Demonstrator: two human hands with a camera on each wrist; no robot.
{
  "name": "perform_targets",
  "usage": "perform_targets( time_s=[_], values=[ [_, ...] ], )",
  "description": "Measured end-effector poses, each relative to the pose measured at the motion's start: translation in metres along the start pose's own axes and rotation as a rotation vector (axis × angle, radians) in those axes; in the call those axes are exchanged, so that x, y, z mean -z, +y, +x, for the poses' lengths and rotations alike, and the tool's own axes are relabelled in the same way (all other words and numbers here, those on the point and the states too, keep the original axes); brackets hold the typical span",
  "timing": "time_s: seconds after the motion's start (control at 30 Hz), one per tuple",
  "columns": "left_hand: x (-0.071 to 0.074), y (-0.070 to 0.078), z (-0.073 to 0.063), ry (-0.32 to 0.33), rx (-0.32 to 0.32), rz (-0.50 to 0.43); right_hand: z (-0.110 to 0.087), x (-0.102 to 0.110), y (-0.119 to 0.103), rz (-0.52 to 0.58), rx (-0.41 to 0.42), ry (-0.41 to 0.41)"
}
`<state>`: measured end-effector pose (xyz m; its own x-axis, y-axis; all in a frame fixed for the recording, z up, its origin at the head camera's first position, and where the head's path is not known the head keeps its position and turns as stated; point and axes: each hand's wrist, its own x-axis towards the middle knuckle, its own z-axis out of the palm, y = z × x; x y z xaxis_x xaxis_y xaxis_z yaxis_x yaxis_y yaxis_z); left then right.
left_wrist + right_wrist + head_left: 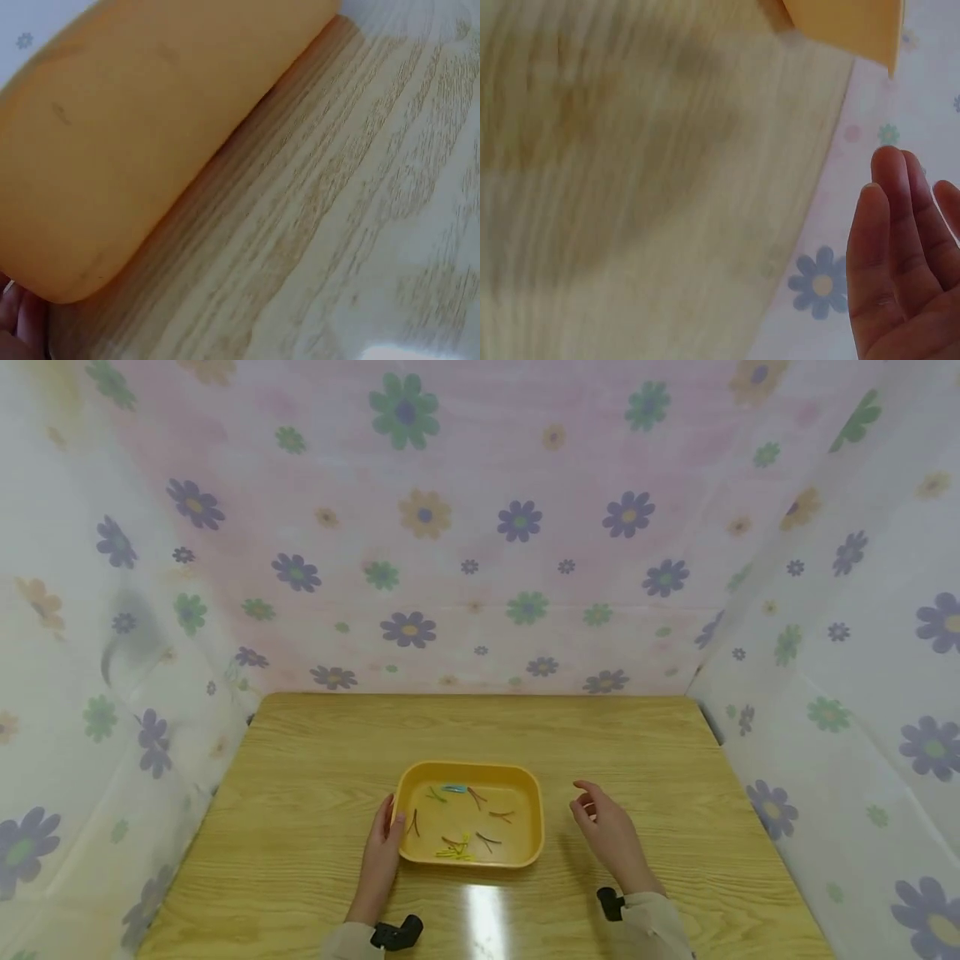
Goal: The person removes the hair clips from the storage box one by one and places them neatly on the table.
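Note:
A shallow yellow plastic tray (470, 862) sits on the wooden table. My left hand (381, 852) holds the tray's left side, thumb over the rim and fingers along the outer wall. In the left wrist view, the tray's wall (142, 142) fills the upper left, with only some fingertips showing. Inside the tray lie several thin V-shaped pieces (488, 839) like spread hairpins, a small blue clip (454, 788) and a cluster of yellow sticks (454, 855). To the right of the tray, apart from it, my right hand (611, 835) hovers with relaxed fingers and holds nothing.
The wood-grain table (300, 777) extends around the tray on all sides. Flower-patterned sheets (480, 527) hang behind it and along both sides. A bright reflection lies on the tabletop in front of the tray.

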<state>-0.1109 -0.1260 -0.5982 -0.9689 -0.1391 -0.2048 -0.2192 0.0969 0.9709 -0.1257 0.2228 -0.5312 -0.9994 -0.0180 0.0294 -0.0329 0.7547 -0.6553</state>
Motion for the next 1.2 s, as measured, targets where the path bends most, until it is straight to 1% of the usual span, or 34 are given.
perform_targets(
  time_s=[0.17,0.27,0.37,0.4,0.47,0.53,0.63,0.7,0.77,0.87,0.97,1.07,1.2],
  values=[
    [0.001,-0.007,0.001,-0.015,0.010,-0.010,-0.007,-0.019,-0.007,0.078,-0.013,0.060],
    [0.001,-0.008,0.002,-0.026,0.003,-0.027,-0.008,-0.030,-0.013,0.111,-0.016,0.100],
    [0.003,-0.008,0.002,-0.011,-0.005,-0.024,-0.009,-0.044,-0.022,0.145,-0.014,0.126],
    [0.004,-0.009,0.001,-0.006,-0.013,-0.026,-0.010,-0.048,-0.025,0.152,-0.006,0.138],
    [0.004,-0.010,0.000,-0.004,-0.011,-0.040,-0.012,-0.056,-0.031,0.171,0.017,0.155],
    [0.004,-0.012,0.000,-0.005,-0.010,-0.053,-0.014,-0.063,-0.036,0.176,0.072,0.159],
    [0.002,-0.013,-0.001,-0.018,0.000,-0.074,-0.015,-0.068,-0.046,0.150,0.196,0.135],
    [0.001,-0.013,-0.001,-0.022,-0.003,-0.080,-0.014,-0.071,-0.052,0.091,0.267,0.103],
    [0.000,-0.013,-0.002,-0.021,-0.003,-0.089,-0.013,-0.074,-0.057,0.019,0.309,0.075],
    [0.000,-0.013,-0.003,-0.020,-0.002,-0.092,-0.010,-0.080,-0.060,-0.099,0.323,0.052],
    [-0.001,-0.013,-0.003,-0.010,-0.003,-0.093,-0.006,-0.086,-0.061,-0.162,0.328,0.044],
    [-0.001,-0.013,-0.003,-0.001,-0.019,-0.091,-0.003,-0.088,-0.061,-0.173,0.331,0.018],
    [-0.003,-0.012,-0.004,0.026,-0.026,-0.090,0.000,-0.086,-0.063,-0.154,0.326,-0.063]
  ],
)
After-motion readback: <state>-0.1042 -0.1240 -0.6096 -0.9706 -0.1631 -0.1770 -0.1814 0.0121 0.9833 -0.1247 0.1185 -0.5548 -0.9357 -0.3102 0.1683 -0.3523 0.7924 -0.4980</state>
